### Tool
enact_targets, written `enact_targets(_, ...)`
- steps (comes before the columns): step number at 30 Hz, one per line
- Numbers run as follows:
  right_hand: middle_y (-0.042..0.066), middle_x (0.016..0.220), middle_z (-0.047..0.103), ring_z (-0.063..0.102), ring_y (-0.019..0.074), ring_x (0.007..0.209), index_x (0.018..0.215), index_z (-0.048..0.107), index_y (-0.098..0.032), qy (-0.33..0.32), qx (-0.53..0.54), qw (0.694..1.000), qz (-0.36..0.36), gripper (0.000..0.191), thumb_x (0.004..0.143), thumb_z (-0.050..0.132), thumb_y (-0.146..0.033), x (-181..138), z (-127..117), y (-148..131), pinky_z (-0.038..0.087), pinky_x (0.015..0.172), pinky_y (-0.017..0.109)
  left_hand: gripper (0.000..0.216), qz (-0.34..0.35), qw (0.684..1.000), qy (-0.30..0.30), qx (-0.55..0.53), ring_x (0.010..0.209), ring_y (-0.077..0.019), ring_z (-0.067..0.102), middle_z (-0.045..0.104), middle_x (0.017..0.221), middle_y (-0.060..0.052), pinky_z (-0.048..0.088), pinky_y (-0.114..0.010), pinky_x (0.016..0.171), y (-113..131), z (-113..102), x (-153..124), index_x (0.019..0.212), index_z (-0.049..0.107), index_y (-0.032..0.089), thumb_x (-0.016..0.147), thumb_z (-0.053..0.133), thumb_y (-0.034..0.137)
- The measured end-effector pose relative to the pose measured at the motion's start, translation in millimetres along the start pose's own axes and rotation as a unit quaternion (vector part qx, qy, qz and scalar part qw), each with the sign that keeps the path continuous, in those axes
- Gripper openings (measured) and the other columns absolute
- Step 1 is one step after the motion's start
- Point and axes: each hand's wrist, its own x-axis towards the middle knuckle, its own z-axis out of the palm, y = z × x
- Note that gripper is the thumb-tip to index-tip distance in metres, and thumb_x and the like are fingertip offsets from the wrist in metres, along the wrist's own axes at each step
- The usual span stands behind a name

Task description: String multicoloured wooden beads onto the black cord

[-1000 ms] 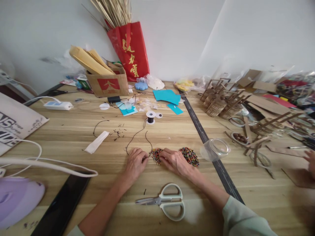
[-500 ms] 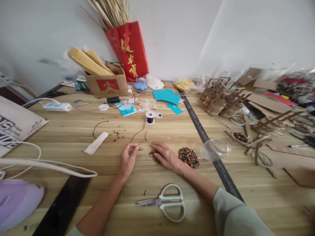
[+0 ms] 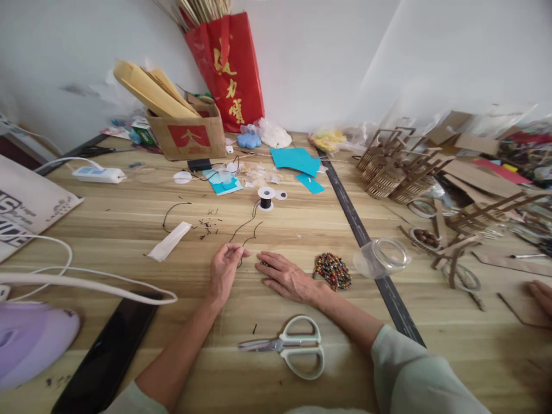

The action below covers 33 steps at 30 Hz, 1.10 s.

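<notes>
From the head camera, the left hand (image 3: 224, 271) rests on the wooden table (image 3: 302, 230) near the middle of its near half, thumb and forefinger pinched together on a thin black cord (image 3: 244, 225). The cord runs away from the person, its long axis pointing toward the far edge and a little to the right, with a loose bend partway, and ends at a small white spool (image 3: 266, 198). The right hand (image 3: 290, 277) lies flat, palm down, fingers spread apart and pointing left toward the pinching hand; it grips nothing, and whatever sits under it is hidden. Just to its right lies a round patch of coloured beads (image 3: 332, 270), apart from the hand. A clear plastic cup (image 3: 382, 257) lies on its side beyond the beads, against the dark strip (image 3: 353, 215) that crosses the table from far to near. Scissors (image 3: 287, 346) with pale handles lie near the front edge, blades pointing left. At the far edge a red bag (image 3: 226, 69) carries gold Chinese characters, too stylised to read surely, beside a cardboard box (image 3: 187, 138) with a red label. Another person's hand (image 3: 541, 296) shows at the right edge.
</notes>
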Motion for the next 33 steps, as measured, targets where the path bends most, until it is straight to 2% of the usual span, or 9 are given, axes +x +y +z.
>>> enact_targets(6,0.02,0.14,0.049,0.034,0.0311,0.137,0.129,0.054,-0.01,-0.014,-0.03,0.999,-0.019,0.039,0.097,0.055,-0.032,3,-16,-20,0.035,0.11,0.054,0.025,-0.001,1.0,-0.008,0.01,0.074,-0.019,0.069,0.074,0.071,-0.006,0.051,-0.028,0.072,-1,-1,1,0.08,0.06,0.017,0.075,0.068,0.04)
enact_targets(9,0.011,0.114,0.063,0.052,0.0238,0.112,0.108,0.063,-0.015,-0.068,-0.025,0.993,-0.096,0.021,0.1,0.049,-0.028,7,-29,-41,0.043,0.1,0.041,0.027,-0.006,1.0,-0.006,0.007,0.068,-0.0173,0.067,0.074,0.069,-0.006,0.048,-0.025,0.063,-1,-1,2,0.079,0.06,0.017,0.073,0.068,0.041)
enact_targets(14,0.006,0.095,0.065,0.055,0.018,0.091,0.092,0.063,-0.016,-0.135,-0.055,0.971,-0.19,0.012,0.098,0.052,-0.018,10,-35,-72,0.045,0.086,0.032,0.025,-0.005,1.0,-0.003,0.012,0.063,-0.0154,0.064,0.073,0.068,-0.005,0.045,-0.023,0.056,0,0,1,0.077,0.06,0.016,0.073,0.068,0.04)
enact_targets(19,0.006,0.09,0.065,0.058,0.0187,0.082,0.089,0.062,-0.014,-0.148,-0.132,0.958,-0.208,0.016,0.099,0.05,-0.016,9,-28,-85,0.048,0.072,0.03,0.024,-0.017,1.0,-0.001,0.006,0.061,-0.015,0.062,0.072,0.067,-0.004,0.042,-0.021,0.052,1,1,0,0.077,0.059,0.017,0.073,0.067,0.039)
enact_targets(23,0.011,0.093,0.066,0.06,0.0208,0.087,0.094,0.06,-0.011,-0.154,-0.143,0.958,-0.193,0.015,0.098,0.045,-0.009,26,-35,-80,0.05,0.075,0.032,0.024,-0.01,1.0,0.006,-0.005,0.059,-0.0151,0.062,0.071,0.064,-0.004,0.044,-0.022,0.052,-3,1,3,0.075,0.059,0.017,0.07,0.069,0.039)
enact_targets(26,0.012,0.092,0.066,0.06,0.0212,0.088,0.094,0.058,-0.011,-0.099,-0.104,0.979,-0.147,0.021,0.097,0.039,-0.005,55,-50,-69,0.05,0.082,0.034,0.024,-0.005,1.0,0.005,-0.007,0.06,-0.0166,0.064,0.07,0.064,-0.003,0.047,-0.023,0.054,-4,0,3,0.074,0.06,0.017,0.068,0.07,0.038)
enact_targets(29,0.014,0.11,0.063,0.061,0.0185,0.095,0.111,0.052,-0.01,0.021,0.017,0.996,-0.08,0.02,0.096,0.039,-0.006,86,-67,-57,0.052,0.082,0.03,0.019,0.011,1.0,0.012,0.002,0.061,-0.0169,0.063,0.068,0.064,-0.001,0.047,-0.024,0.054,-3,-1,2,0.071,0.062,0.017,0.064,0.07,0.032)
enact_targets(31,0.015,0.123,0.058,0.058,0.0181,0.107,0.118,0.049,-0.01,0.106,0.084,0.989,-0.05,0.025,0.095,0.041,-0.006,97,-74,-49,0.05,0.088,0.029,0.015,0.015,1.0,0.003,0.003,0.06,-0.0163,0.061,0.066,0.061,0.0,0.047,-0.023,0.054,-2,0,1,0.067,0.061,0.017,0.065,0.069,0.031)
enact_targets(33,0.01,0.104,0.063,0.061,0.0171,0.097,0.104,0.055,-0.012,0.151,0.116,0.982,-0.006,0.015,0.094,0.044,-0.008,99,-77,-41,0.051,0.085,0.029,0.016,0.012,1.0,-0.025,0.0,0.06,-0.0154,0.061,0.065,0.06,0.0,0.048,-0.023,0.056,-2,1,0,0.065,0.061,0.017,0.067,0.068,0.031)
